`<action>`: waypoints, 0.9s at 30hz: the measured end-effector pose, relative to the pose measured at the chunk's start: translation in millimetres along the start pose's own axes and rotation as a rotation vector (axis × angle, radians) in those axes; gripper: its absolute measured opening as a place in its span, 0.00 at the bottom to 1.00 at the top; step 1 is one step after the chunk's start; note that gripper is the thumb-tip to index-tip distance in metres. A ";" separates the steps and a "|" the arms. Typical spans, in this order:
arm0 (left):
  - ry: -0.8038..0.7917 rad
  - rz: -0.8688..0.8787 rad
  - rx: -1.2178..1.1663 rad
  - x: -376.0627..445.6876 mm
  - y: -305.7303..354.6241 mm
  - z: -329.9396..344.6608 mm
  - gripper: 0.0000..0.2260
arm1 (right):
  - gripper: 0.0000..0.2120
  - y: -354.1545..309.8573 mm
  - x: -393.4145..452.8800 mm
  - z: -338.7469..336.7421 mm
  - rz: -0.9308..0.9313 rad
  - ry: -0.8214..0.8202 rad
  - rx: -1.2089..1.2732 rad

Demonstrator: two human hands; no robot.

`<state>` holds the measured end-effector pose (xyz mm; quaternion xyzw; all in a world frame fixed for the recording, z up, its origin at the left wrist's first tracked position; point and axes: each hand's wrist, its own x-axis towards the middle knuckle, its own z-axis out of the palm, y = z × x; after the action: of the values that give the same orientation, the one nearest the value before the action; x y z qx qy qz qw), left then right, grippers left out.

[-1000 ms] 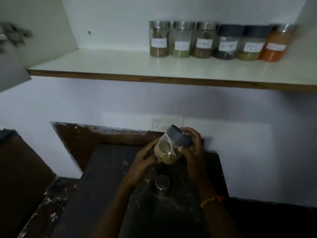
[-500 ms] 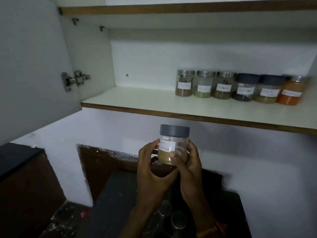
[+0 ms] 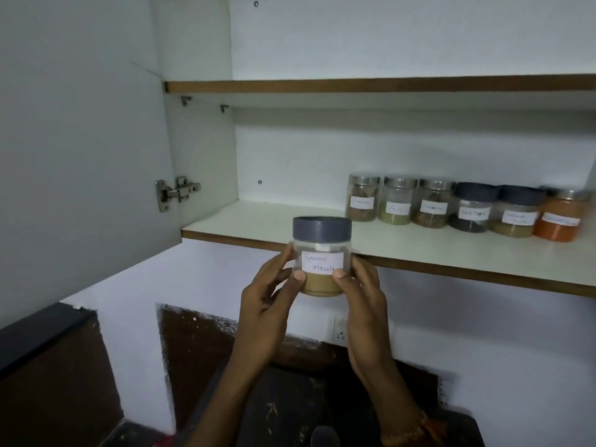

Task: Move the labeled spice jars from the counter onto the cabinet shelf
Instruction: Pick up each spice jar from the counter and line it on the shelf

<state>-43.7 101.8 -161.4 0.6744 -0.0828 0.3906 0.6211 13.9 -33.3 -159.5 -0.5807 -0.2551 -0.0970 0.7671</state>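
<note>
Already six labeled jars line the cabinet shelf, while left hand and right hand clasp the garam masala jar just below its front edge, unplaced

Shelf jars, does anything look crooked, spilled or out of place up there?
Nothing stands out. Six jars stand upright in a row at the back of the shelf, labels forward, no spills. The hands hold a seventh jar upright.

There is just one camera, worn on the person's head. It looks forward and a little up at the white wooden cabinet shelf, quite close.
</note>
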 end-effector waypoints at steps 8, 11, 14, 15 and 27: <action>-0.040 0.021 0.133 123.1 19.3 3.2 0.21 | 0.13 -44.1 114.0 22.9 -0.147 0.011 -0.306; -0.052 0.007 0.236 166.4 14.0 13.2 0.21 | 0.19 -45.6 154.9 30.5 -0.175 0.043 -0.459; -0.077 0.007 0.310 199.3 4.5 18.3 0.20 | 0.21 -38.3 188.6 34.9 -0.144 0.063 -0.508; -0.075 0.006 0.351 208.0 0.0 19.3 0.20 | 0.20 -34.2 197.2 35.5 -0.116 0.064 -0.502; -0.165 -0.140 0.632 244.4 -69.2 36.0 0.19 | 0.14 30.4 228.3 48.6 0.139 0.173 -0.529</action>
<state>179.3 175.5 -58.2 0.8670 0.0388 0.2976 0.3979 208.2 55.4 -60.5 -0.7662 -0.1141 -0.1565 0.6128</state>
